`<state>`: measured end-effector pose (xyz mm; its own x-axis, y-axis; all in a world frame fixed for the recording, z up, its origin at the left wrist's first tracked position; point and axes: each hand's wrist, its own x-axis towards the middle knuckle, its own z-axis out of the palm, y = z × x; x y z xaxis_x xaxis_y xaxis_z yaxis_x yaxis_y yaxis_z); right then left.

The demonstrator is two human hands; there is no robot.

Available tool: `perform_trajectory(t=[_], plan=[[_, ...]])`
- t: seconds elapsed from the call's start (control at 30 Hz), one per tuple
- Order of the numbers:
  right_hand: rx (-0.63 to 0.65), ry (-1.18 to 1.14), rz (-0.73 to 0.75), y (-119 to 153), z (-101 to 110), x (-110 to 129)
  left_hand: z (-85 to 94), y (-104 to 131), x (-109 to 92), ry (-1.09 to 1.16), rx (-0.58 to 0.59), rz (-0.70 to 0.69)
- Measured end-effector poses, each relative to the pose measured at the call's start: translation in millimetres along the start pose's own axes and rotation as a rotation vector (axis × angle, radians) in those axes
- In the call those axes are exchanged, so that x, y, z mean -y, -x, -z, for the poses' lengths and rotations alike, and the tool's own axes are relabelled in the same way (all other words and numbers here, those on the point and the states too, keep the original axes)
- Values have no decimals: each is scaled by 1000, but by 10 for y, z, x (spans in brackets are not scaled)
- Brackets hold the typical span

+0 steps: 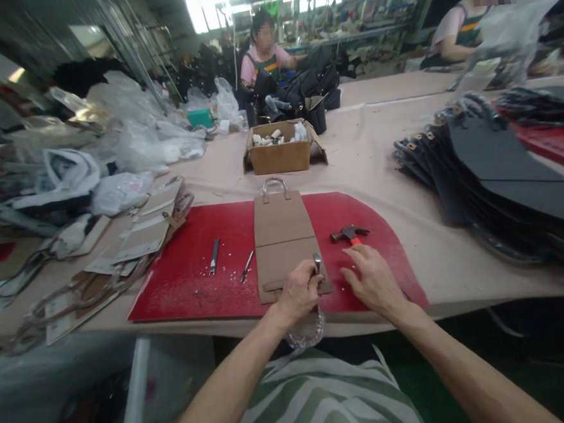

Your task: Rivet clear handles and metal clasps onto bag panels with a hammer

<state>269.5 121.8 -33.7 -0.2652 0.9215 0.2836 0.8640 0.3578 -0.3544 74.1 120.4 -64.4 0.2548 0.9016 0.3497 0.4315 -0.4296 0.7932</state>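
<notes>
A red mat [195,288] covers the table's near edge. Centred on the red mat lies a tan leather panel [284,240], its far handle loop showing and its near handle hanging off the edge, half hidden. The left hand [300,292] is clenched around a small metal tool [317,261] on the panel's near end; its tip is covered. The right hand [371,279] rests just right of the panel, fingers loose and spread, short of the hammer [350,234].

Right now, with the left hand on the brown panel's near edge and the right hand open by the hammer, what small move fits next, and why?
Probably the right hand reaching forward to grasp the hammer: it lies just beyond the fingertips, while the left hand pins a metal fitting on the brown panel.
</notes>
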Motion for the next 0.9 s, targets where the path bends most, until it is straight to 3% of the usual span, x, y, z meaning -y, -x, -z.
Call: perform_trajectory(t=[0.13, 0.23, 0.3, 0.43, 0.53, 0.6, 0.7, 0.8, 0.9], plan=[[226, -62, 124, -37, -207, 309, 90, -59, 13, 228, -128, 215], [280, 15, 102, -59, -251, 371, 461, -128, 62, 296, -294, 361], [298, 58, 99, -79, -239, 368, 855, -153, 128, 63, -312, 419], [323, 102, 164, -157, -209, 373, 1612, -68, 332, -724, -124, 649], [343, 96, 296, -220, -215, 383, 1848, 93, 448, -1020, 47, 731], [365, 119, 404, -243, -221, 384, 1818, 203, 460, -1147, 49, 632], [377, 207, 552, -247, -221, 390, 1580, 313, 386, -1141, -7, 302], [360, 292, 648, -239, -227, 413, 1254, 332, 267, -850, 150, 40], [354, 327, 686, -231, -262, 434, 1009, 297, 183, -742, 316, -44]])
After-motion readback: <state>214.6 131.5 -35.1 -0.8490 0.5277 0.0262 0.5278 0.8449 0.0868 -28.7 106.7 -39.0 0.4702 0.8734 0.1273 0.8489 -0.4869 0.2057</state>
